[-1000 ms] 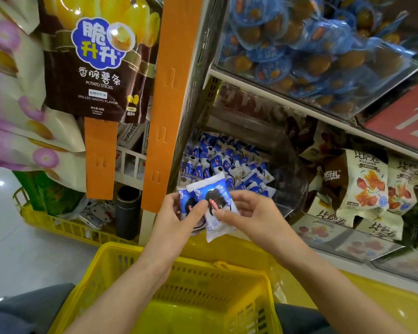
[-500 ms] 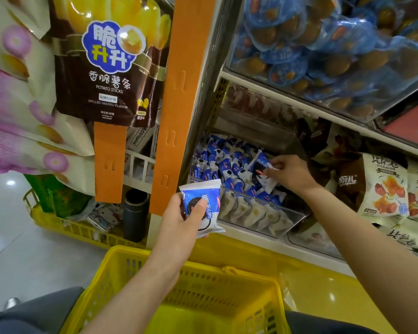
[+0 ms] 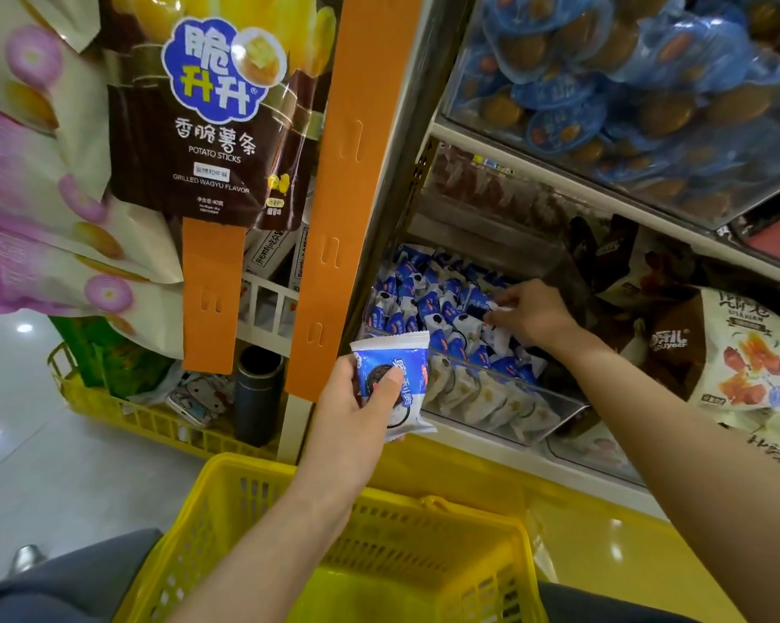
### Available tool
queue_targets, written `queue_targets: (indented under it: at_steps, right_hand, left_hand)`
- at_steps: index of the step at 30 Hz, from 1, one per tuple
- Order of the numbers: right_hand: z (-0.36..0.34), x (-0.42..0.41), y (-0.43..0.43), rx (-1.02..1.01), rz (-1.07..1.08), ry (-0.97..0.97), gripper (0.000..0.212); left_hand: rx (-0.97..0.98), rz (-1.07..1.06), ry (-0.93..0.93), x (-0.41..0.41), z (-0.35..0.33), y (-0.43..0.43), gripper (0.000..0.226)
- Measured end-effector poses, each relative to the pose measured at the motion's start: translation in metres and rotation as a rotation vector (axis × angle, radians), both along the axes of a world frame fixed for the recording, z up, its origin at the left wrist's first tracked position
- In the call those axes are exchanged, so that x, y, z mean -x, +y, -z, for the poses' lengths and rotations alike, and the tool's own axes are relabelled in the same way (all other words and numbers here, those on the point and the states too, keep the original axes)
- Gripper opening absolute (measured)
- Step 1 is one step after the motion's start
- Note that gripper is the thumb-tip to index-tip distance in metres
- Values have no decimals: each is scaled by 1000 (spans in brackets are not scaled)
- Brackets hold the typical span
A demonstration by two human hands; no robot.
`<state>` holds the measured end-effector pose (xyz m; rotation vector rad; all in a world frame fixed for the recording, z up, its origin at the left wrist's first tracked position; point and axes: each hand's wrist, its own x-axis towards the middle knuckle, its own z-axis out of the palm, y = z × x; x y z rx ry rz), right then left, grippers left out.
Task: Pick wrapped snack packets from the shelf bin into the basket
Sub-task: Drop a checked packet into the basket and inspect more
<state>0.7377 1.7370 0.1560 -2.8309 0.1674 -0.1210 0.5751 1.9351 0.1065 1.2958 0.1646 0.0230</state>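
- Your left hand [image 3: 352, 411] fingers grip a blue-and-white wrapped snack packet [image 3: 394, 375] just above the yellow plastic basket [image 3: 244, 469].
- Your right hand [image 3: 532, 314] fingers pinch a second packet [image 3: 496, 316] inside the clear plastic shelf bin [image 3: 505, 397].
- Glossy pale floor [image 3: 42, 465] on the left.

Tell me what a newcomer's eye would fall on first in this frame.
The left hand grips a blue-and-white cookie packet at centre, above the yellow basket at the bottom. To its right, the right hand pinches a matching packet in the clear shelf bin. A big brown potato sticks bag hangs upper left.
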Motion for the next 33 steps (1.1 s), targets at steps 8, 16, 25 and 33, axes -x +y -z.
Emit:
queue_targets:
  at_steps: [8,16,25,33]
  right_hand:
    - [15,6,3,-1,-25,214,27]
    - [2,8,13,-110,-132,-65,28]
    - [12,-2,24,35,-101,215,29]
    - [31,6,28,-91,-43,104,15]
  left_hand:
    - [-4,-6,-15,-1,-1,1,23]
    - [5,-2,0,-3,1,0,28]
    - [12,1,23,-3,2,0,25]
    - [24,-10,23,-2,1,0,19]
